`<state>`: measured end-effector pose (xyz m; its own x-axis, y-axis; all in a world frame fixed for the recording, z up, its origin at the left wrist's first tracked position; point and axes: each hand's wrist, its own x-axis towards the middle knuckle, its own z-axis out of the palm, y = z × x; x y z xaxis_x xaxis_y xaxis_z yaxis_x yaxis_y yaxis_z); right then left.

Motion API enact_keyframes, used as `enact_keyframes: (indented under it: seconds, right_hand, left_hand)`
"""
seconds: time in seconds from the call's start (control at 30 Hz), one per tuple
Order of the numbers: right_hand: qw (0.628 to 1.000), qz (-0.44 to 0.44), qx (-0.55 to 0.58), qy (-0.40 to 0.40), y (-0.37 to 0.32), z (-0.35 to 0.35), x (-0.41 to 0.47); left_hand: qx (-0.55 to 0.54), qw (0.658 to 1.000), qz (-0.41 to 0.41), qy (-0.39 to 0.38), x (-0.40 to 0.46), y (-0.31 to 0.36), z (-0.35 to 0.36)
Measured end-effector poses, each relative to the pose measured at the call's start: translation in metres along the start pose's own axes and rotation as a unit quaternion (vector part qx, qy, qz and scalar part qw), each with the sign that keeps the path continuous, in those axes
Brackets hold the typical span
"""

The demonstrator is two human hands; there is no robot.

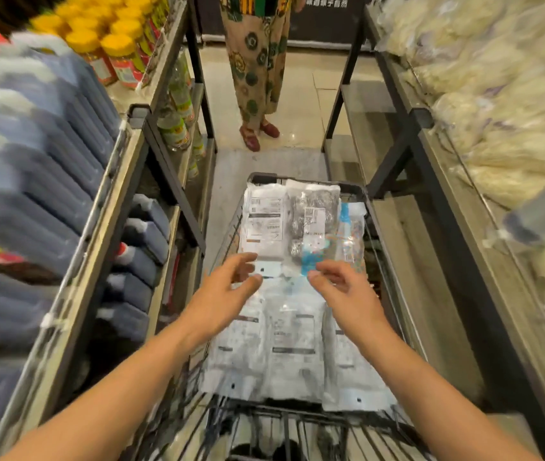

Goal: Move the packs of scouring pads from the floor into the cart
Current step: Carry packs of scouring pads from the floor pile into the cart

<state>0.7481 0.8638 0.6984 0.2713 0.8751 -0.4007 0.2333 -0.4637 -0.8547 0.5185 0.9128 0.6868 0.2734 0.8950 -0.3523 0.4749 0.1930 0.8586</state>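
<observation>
packs of scouring pads [292, 334] fill the cart [357, 191]; left hand [227, 291] and right hand [344, 291] hover above, fingers loose, holding nothing.

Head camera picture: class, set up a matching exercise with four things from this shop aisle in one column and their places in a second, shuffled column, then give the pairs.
Things:
1. cart
2. yellow-capped bottles
3. pale noodle bundles
4. person in patterned clothes

Places:
A. shelf on the right
B. far end of the aisle
C. upper shelf on the left
D. middle of the aisle, under both hands

Pairs: 1-D, 2-C, 3-A, 4-B
</observation>
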Motion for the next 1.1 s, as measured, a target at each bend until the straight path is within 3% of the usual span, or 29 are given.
enact_keyframes:
  seconds: [0.23,0.47,0.63,1.0,1.1]
  right_hand:
    - [0.995,0.053,0.018,-0.08,-0.006,-0.017,-0.138]
    - [0.989,0.026,0.027,-0.14,0.01,-0.045,-0.209]
    - [0.973,-0.003,-0.013,-0.231,0.012,-0.067,-0.218]
    - [0.916,-0.034,-0.038,-0.398,0.017,-0.042,-0.265]
    - [0.912,-0.054,-0.021,-0.406,0.02,-0.02,-0.287]
  left_hand:
    - [0.038,0.998,-0.042,-0.003,-0.145,-0.006,-0.01]
    - [0.023,0.989,-0.082,0.122,-0.275,-0.011,-0.008]
    - [-0.046,0.958,-0.121,0.255,-0.344,-0.001,0.032]
    - [-0.092,0.883,-0.253,0.385,-0.513,-0.026,0.143]
    - [-0.11,0.86,-0.273,0.417,-0.548,-0.039,0.151]
